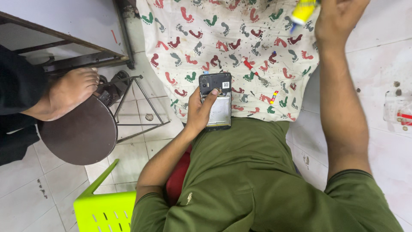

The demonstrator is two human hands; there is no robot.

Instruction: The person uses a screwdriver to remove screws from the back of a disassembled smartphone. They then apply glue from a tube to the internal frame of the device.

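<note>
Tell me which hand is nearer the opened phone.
Left. The left hand grips the opened phone at its side; the right hand is raised far off, holding a yellow tube.

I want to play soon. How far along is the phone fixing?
Done: the phone already has its back off, insides showing. In hand: the left hand holds it over the footprint cloth, while the right hand lifts a yellow tube. Left: the back is still open, and no cover is visible.
</note>
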